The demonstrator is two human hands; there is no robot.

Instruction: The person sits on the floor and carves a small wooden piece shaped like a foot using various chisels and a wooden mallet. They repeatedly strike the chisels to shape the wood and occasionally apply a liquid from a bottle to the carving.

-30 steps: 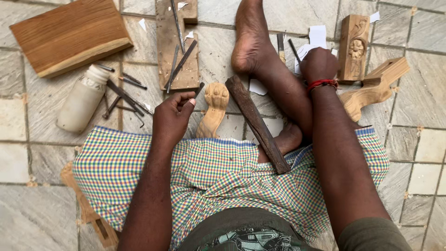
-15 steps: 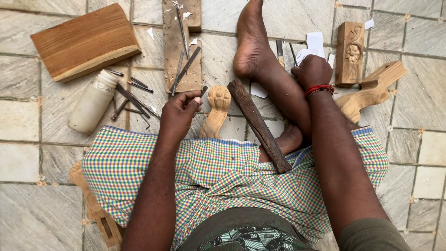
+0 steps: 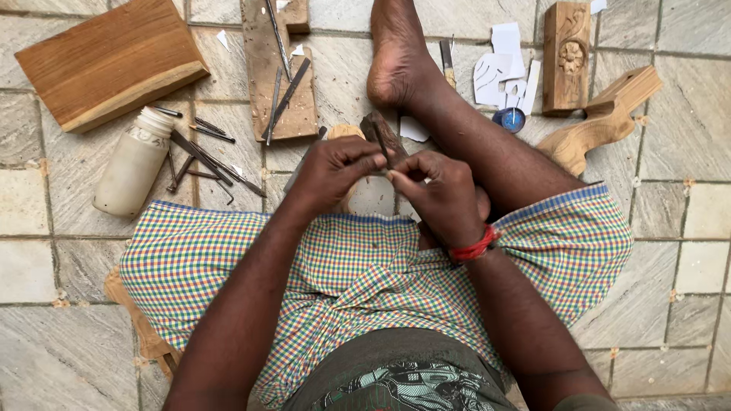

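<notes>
Looking down from my head, my left hand (image 3: 335,169) and my right hand (image 3: 438,194) meet over my lap, fingertips almost touching. Between them I pinch a thin dark chisel (image 3: 379,143), its blade pointing up and away from me; the fingers of both hands are closed on its lower end. Just beyond it, half hidden by my hands, lies a dark wooden mallet (image 3: 381,129) beside my bare foot (image 3: 396,65) on the stone floor (image 3: 46,228). A pale carved piece (image 3: 344,132) peeks out above my left knuckles. To my left, more chisels (image 3: 202,152) are scattered near a white plastic bottle (image 3: 133,164) and a thick wooden block (image 3: 110,61). A narrow plank (image 3: 276,106) carries a few more tools. To my right stand a carved flower panel (image 3: 567,57) and a curved wooden bracket (image 3: 598,125), well apart from my hands.
</notes>
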